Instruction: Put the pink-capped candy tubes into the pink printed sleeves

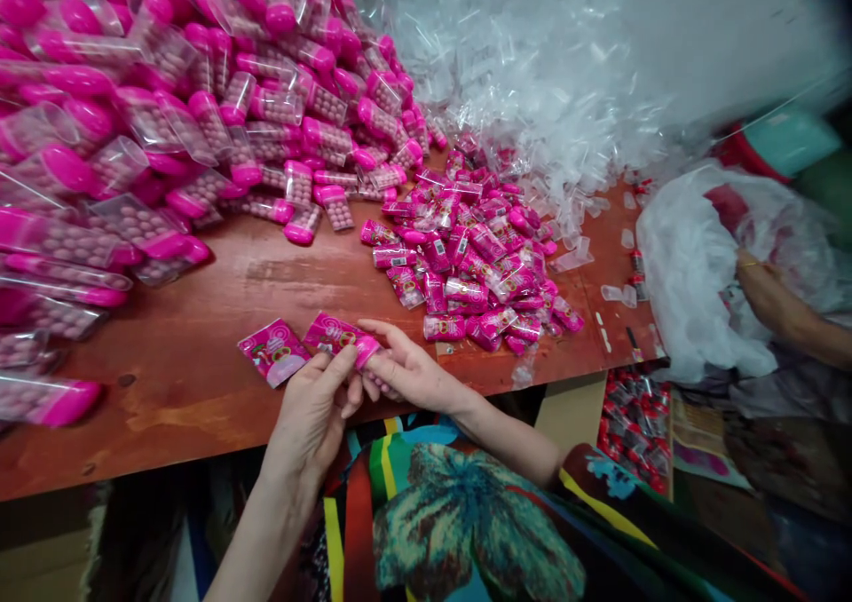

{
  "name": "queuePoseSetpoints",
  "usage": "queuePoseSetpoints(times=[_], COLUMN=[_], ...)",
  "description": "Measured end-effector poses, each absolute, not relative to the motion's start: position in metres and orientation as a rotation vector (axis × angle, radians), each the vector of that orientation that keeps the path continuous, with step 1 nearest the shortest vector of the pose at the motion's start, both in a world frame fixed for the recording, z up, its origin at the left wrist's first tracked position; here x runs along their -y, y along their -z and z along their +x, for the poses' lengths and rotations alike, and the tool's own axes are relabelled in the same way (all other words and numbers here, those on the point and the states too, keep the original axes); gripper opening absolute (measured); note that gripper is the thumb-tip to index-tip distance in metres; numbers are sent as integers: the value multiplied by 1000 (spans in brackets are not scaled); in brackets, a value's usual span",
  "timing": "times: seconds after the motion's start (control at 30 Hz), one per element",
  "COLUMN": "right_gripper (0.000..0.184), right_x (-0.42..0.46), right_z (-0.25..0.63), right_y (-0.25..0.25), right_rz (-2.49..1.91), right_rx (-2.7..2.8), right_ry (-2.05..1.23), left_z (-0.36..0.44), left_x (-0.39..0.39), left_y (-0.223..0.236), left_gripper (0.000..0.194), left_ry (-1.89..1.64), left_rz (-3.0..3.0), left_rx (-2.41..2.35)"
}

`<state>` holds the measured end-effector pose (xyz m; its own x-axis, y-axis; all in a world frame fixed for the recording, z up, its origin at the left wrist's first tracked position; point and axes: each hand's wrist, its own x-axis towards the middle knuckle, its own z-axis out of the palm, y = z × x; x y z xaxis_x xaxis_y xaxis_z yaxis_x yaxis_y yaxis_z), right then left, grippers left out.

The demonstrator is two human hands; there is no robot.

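At the table's near edge my two hands meet. My left hand [311, 411] is closed in a pinch on a pink printed sleeve [327, 328]. Closed around a small clear candy container with a pink cap [366, 350] is my right hand [414, 373]; pale pink balls show below the cap. Sleeve and container overlap, and my fingers hide how far one is inside the other. Just left of the sleeve, more flat pink sleeves [272, 352] lie on the wood. Beyond my right hand is a heap of wrapped containers [466, 265].
A large pile of unwrapped pink-capped containers [213, 122] covers the left and back of the table [219, 318]. Clear plastic pieces [532, 78] are heaped at the back. At right, another person's arm [792, 304] reaches into a white plastic bag [692, 273], above a box of red items [635, 424].
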<state>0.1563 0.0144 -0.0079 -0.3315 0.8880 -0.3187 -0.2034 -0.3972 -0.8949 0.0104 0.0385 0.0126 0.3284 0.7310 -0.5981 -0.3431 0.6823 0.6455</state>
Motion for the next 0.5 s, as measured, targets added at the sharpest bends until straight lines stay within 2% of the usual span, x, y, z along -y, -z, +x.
queuePoseSetpoints(times=[0.13,0.23,0.37,0.5], right_gripper=[60,68,66,65], right_x=[-12,-9,-3,2], right_z=[158,161,164,160], right_y=[5,4,11,19], right_rz=[-1323,-1424,-1164,-1003], right_rx=[1423,1532,1211,944], right_ry=[-1526,-1407,-1724,-1942], left_z=[13,11,9,10], left_x=[-36,-37,-38,-39], left_y=[-10,-8,-6,-7], left_gripper=[39,36,32,42], left_ry=[-696,-741,-802,-702], left_rz=[432,399,394,431], left_rx=[-1021,-1039,-1010,-992])
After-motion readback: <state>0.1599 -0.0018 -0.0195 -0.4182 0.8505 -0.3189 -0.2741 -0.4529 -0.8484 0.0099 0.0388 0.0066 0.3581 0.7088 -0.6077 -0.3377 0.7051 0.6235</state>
